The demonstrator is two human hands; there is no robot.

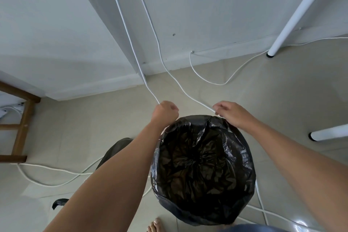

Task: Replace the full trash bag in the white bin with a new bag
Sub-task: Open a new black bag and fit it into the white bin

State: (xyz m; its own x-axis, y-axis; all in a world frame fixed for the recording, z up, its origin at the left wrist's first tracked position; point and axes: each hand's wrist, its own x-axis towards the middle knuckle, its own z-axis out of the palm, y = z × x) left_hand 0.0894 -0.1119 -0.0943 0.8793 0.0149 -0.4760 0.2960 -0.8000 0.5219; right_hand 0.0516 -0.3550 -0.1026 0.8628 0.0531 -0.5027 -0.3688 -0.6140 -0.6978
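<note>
A black trash bag [202,167] lines the bin below me, its mouth spread open and folded over the rim, so the white bin itself is almost fully hidden. My left hand [165,112] is closed at the far left edge of the bag's rim. My right hand [230,112] pinches the far right edge of the rim. A second dark bag [114,149], bulging, lies on the floor to the left, partly behind my left forearm.
White cables [175,79] run down the wall and loop across the tiled floor around the bin. White table legs [293,15] stand at the right. A wooden stool frame [22,126] is at the left. My bare toes [155,225] show at the bottom.
</note>
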